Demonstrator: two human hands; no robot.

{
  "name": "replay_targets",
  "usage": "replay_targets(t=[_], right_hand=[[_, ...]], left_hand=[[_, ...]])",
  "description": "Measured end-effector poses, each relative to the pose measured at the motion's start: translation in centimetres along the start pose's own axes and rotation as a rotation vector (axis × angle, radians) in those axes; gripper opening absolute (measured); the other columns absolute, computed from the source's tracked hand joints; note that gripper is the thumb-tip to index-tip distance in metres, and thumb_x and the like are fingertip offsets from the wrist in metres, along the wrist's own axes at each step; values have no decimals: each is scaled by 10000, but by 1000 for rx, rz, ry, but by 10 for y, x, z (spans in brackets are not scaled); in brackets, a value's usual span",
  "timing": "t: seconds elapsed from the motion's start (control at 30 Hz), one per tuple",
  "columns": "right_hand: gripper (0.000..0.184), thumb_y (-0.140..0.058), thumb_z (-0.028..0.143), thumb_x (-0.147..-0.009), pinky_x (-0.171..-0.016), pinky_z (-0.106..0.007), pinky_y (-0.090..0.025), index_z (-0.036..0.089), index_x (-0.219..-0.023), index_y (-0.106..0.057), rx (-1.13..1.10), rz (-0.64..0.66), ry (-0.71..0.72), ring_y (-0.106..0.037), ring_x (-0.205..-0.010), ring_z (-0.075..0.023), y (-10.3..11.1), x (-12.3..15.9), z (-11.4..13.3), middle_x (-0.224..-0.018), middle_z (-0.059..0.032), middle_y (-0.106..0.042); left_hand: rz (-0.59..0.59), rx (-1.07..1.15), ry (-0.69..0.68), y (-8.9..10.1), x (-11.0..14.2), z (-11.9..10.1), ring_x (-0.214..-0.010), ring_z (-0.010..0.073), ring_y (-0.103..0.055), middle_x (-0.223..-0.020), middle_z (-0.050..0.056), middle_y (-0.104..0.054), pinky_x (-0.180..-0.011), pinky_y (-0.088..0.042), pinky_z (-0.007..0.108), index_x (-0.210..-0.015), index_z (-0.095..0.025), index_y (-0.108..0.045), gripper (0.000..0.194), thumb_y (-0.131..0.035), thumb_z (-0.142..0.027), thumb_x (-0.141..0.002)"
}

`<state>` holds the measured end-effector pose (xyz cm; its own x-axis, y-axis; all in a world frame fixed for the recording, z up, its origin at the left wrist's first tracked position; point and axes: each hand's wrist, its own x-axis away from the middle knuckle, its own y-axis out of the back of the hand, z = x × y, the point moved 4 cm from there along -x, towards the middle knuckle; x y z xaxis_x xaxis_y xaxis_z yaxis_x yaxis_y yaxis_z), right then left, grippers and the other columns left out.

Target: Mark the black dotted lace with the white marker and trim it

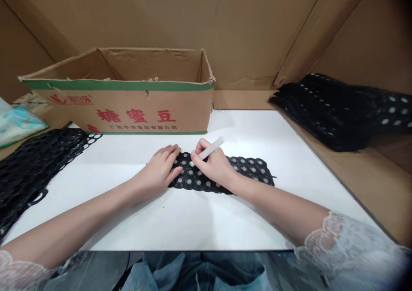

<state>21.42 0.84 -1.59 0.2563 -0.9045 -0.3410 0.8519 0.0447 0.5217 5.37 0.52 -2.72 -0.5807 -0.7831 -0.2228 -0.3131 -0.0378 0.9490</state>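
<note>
Fingers of the right hand (215, 164) are curled closed around one slim, smooth white stick (211, 148), pinched between thumb and forefinger, its lower end at the black strip (207, 184). Fingers of the left hand (157, 168) lie loosely extended, thumb apart from the rest, pressing on the strip's left end without gripping. That single strip lies flat near the middle of the white tabletop (180, 222), beneath both hands; it is dark and knobbly with a scalloped edge, set with rows of round, pale grey discs. The hands cover some discs, so their full number cannot be told.

Two dark heaps flank it: a lacy, ring-holed pile (35, 162) at the left, and a layered stack (331, 110) at the right, showing pale dots. Behind stands one open cardboard box (128, 110), rough-edged, with two green bands and three large red characters on its front. One crinkled blue-and-white packet (22, 121) lies left of it. Two white lace sleeves (347, 244) edge the forearms.
</note>
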Motion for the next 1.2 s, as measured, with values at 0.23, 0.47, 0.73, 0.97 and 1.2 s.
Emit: replay_targets(t=[0.23,0.47,0.73,0.97,1.2], right_hand=[[254,-451,264,-765,-840,-330,-326,174,-532,-406,113,141,17,-459,-903,-176,-3,0,-5,-862,-55,-533],[266,-328,335,-850,-636,-247,-328,194,-627,-366,-69,105,22,-404,-632,-114,2,2,3,-614,29,-372],[267,-348,308,-841,-569,-245,-305,192,-602,-322,-72,53,-8,-366,-574,-100,3,1,4,-583,38,-339],[241,-410,234,-784,-723,-269,-396,178,-550,-394,-78,74,30,-510,-739,-123,-2,-1,0,-734,-18,-522],[268,-387,298,-821,-747,-268,-408,177,-585,-431,28,84,66,-501,-750,-116,-8,1,-3,-768,-25,-484]], left_hand=[[2,216,135,3,-8,-5,-961,235,-514,-1026,114,-513,-764,-459,396,-1070,-148,-371,322,-436,-277,-783],[44,188,40,8,-23,-7,-806,209,-516,-817,50,-562,-733,-416,377,-841,-171,-464,160,-357,-289,-837],[37,233,99,11,-20,-3,-682,162,-493,-680,5,-498,-636,-385,294,-706,-177,-418,234,-297,-294,-869],[54,260,153,9,-19,-4,-690,156,-479,-685,-1,-482,-644,-353,279,-708,-181,-399,219,-296,-286,-869],[59,136,116,7,-17,-5,-615,156,-451,-642,2,-439,-582,-342,274,-701,-188,-345,211,-260,-275,-874]])
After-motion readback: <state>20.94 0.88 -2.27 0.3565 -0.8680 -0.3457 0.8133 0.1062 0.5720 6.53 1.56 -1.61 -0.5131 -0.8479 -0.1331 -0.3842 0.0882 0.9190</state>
